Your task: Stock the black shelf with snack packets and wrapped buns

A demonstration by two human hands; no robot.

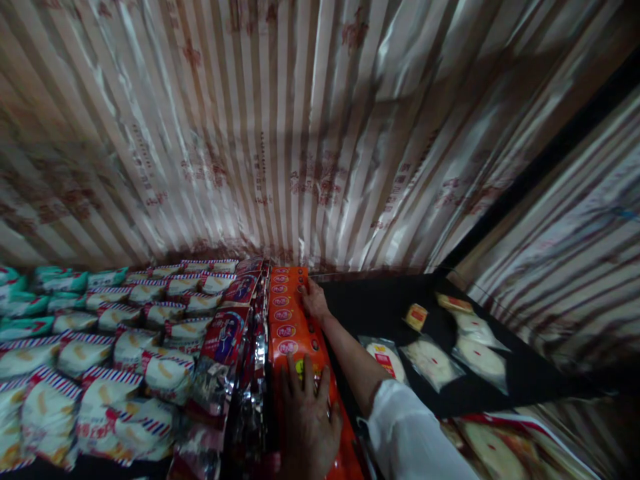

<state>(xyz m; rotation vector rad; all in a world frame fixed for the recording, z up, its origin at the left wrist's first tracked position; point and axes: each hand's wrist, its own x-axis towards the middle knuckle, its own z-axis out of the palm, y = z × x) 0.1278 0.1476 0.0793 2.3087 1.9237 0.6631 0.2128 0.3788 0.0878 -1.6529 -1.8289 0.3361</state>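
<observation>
A long row of orange snack packets (286,313) with round pink-and-white logos runs away from me along the black shelf. My left hand (311,420) lies palm down on the near part of the row, fingers spread. Farther back, my right hand (315,301) rests against the right edge of the same packets, its fingers stretched out and partly over the edge. Directly left of the row stand dark red and silver foil packets (227,333), close against the orange ones. The near end of the orange row is partly covered by my left hand.
White bags with striped tops (167,370) fill the left side, with green bags (60,280) behind. On the black surface (360,300) at right lie flat round packaged items (433,360) and a small yellow packet (416,317). Striped plastic sheeting (280,147) hangs behind.
</observation>
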